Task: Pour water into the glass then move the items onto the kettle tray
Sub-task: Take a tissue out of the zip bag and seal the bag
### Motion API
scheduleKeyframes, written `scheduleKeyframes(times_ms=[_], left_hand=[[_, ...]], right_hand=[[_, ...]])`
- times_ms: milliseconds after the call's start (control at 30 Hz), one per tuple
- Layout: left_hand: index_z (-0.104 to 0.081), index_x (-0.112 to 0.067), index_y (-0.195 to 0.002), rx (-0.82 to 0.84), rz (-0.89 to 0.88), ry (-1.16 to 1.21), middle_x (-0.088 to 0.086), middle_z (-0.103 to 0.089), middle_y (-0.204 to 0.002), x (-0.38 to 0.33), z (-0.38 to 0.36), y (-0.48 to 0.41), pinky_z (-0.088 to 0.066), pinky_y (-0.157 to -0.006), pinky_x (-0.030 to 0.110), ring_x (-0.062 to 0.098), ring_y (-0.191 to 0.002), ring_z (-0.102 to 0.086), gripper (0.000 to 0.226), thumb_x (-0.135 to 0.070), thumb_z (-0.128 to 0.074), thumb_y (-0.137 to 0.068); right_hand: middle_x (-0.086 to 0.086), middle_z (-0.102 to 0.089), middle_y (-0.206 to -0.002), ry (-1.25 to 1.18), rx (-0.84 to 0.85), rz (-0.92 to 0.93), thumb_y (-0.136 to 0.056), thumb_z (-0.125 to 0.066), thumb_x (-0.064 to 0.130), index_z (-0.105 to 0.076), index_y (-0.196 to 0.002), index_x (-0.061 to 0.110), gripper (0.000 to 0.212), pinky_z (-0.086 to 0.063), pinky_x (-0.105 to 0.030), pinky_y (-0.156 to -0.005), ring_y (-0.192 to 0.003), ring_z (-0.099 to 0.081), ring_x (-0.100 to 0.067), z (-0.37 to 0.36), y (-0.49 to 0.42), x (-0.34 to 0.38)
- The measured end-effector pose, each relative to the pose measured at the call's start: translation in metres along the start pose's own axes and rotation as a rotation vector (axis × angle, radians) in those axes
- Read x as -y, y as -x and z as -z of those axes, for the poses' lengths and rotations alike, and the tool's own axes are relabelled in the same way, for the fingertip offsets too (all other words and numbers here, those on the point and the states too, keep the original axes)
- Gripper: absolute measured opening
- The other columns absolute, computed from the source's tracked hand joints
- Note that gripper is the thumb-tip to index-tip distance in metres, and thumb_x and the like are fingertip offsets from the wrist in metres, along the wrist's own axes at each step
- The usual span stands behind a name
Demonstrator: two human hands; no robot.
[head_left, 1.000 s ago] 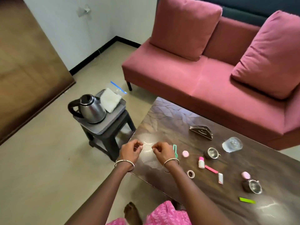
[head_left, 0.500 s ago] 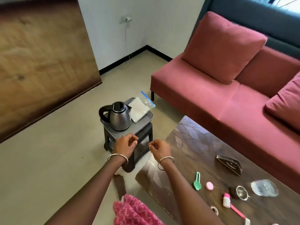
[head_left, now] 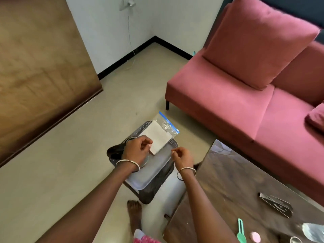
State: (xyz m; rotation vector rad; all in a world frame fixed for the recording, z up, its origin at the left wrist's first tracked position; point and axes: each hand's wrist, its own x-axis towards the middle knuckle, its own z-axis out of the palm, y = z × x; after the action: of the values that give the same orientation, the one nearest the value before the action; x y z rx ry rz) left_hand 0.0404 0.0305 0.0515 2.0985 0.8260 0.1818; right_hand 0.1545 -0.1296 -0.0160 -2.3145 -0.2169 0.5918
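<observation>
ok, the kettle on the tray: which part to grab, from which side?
Grip the black kettle handle: it loops out on the image-left side of the tray, clear of the folded cloth. Come in from that side, likely with the left hand, which sits above the body.

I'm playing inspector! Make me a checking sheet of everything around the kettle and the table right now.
Surface: dark wooden coffee table at right; black stool beside it carries the grey kettle tray.
Job's things: kettle on the tray, mostly hidden by the left hand; glass on the table, blurred.
Clutter: white folded cloth and zip bag on the tray; green spoon, pink round piece, dark holder on the table.
Hands: left hand and right hand over the tray, fingers curled; cannot tell whether they hold anything.
Cables: thin wire hangs down the wall.
Surroundings: red sofa, brown wooden panel, beige floor.
</observation>
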Motion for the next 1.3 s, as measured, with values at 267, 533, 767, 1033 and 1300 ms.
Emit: scheduleKeyframes(times_ms=[267,533,767,1033,1300], left_hand=[[-0.072,-0.022,-0.091,0.087,-0.001,0.003,-0.010,-0.070,-0.079,0.017,-0.003,-0.116,-0.053,-0.075,0.021,0.005,-0.068,-0.065,0.011,-0.015,-0.066,-0.085],[-0.071,-0.019,-0.097,0.213,-0.011,-0.023,-0.007,-0.071,-0.085,0.046,-0.015,-0.162,-0.055,-0.082,0.029,0.013,-0.077,-0.068,0.015,-0.013,-0.065,-0.086],[-0.071,-0.020,-0.093,0.238,-0.007,-0.044,-0.005,-0.072,-0.084,0.053,-0.004,-0.166,-0.055,-0.082,0.033,0.013,-0.078,-0.069,0.013,-0.012,-0.066,-0.084],[-0.073,-0.018,-0.096,0.243,-0.077,0.013,-0.005,-0.073,-0.089,0.013,0.005,-0.121,-0.055,-0.084,0.025,0.008,-0.081,-0.069,0.014,-0.011,-0.068,-0.084],[-0.072,-0.018,-0.103,0.296,-0.200,0.108,-0.003,-0.074,-0.098,-0.035,0.001,-0.031,-0.056,-0.086,0.034,0.010,-0.089,-0.069,0.017,-0.017,-0.065,-0.088]], right_hand=[[-0.009,-0.074,-0.102,-0.083,-0.192,-0.311,-0.088,-0.057,0.012,-0.068,-0.112,0.011,0.026,-0.050,-0.031,-0.083,-0.097,-0.068,-0.029,-0.029,-0.117,0.009],[-0.018,-0.062,-0.124,-0.321,-0.115,-0.538,-0.087,-0.072,0.016,-0.035,-0.148,0.009,0.071,-0.046,-0.040,-0.104,-0.116,-0.059,-0.032,-0.058,-0.191,-0.004],[-0.025,-0.070,-0.109,-0.585,-0.251,-0.550,-0.083,-0.075,0.004,-0.067,-0.105,0.005,0.024,-0.052,-0.044,-0.091,-0.084,-0.060,-0.026,-0.067,-0.189,-0.013],[-0.015,-0.071,-0.080,-0.690,-0.334,-0.294,-0.080,-0.077,0.001,-0.070,-0.084,0.008,0.011,-0.055,-0.033,-0.069,-0.067,-0.063,-0.019,-0.047,-0.106,0.017],[-0.008,-0.074,-0.076,-0.636,-0.549,-0.131,-0.078,-0.079,0.003,-0.072,-0.082,0.006,0.009,-0.057,-0.028,-0.067,-0.063,-0.066,-0.013,-0.005,0.019,0.061]])
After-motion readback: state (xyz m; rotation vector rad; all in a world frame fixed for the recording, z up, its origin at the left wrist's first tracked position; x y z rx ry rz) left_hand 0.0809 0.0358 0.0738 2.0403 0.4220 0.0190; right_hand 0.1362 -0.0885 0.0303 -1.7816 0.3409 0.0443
